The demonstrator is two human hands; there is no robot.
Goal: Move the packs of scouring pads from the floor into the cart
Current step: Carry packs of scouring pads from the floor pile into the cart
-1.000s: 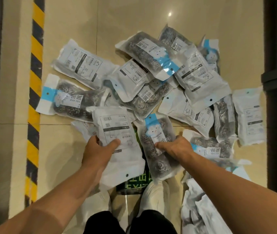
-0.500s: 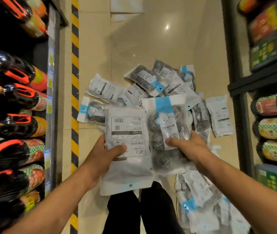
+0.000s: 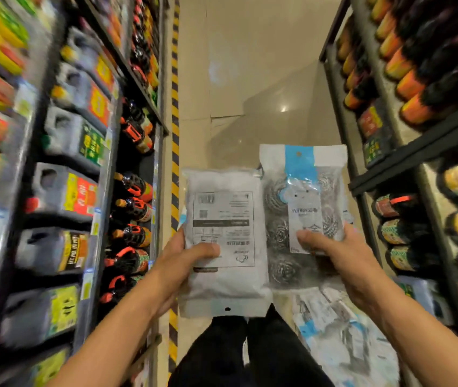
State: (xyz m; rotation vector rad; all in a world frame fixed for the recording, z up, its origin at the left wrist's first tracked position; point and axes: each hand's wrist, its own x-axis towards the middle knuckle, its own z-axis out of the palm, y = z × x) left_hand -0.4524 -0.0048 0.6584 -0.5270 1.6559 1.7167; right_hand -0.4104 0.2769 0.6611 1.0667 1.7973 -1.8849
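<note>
We hold two packs up at chest height, side by side with their inner edges touching. Our left hand (image 3: pixel 187 259) grasps the white pack (image 3: pixel 223 241), thumb across its printed back, fingers hidden behind. Our right hand (image 3: pixel 331 247) grasps the clear pack (image 3: pixel 303 216), thumb on its label, scourers showing through. Each is held low on its body, probably so both lift flat without swinging. Below the clear pack more packs (image 3: pixel 342 336) lie on the floor (image 3: pixel 244 79). Left of the white pack runs a striped line (image 3: pixel 175 152), then the left shelf (image 3: pixel 90 152); the right shelf (image 3: pixel 406 152) stands close beside the clear pack. The aisle beyond looks open. No cart is visible.
</note>
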